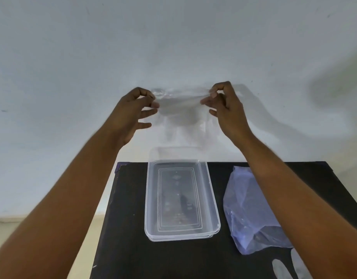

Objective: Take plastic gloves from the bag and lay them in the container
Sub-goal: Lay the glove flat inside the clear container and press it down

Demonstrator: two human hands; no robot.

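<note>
A clear plastic glove (181,109) hangs stretched in the air between my two hands, above the far end of the table. My left hand (133,109) pinches its left top corner with thumb and forefinger. My right hand (224,103) pinches its right top corner. Below them a clear rectangular container (209,190) lies open on the black table (123,248); it looks bare inside. The bluish translucent bag (248,208) lies crumpled to the right of the container, partly behind my right forearm.
Another clear glove (282,268) lies flat on the table at the bottom right, near the front edge. A white wall fills the background. The table's left edge drops to a pale floor.
</note>
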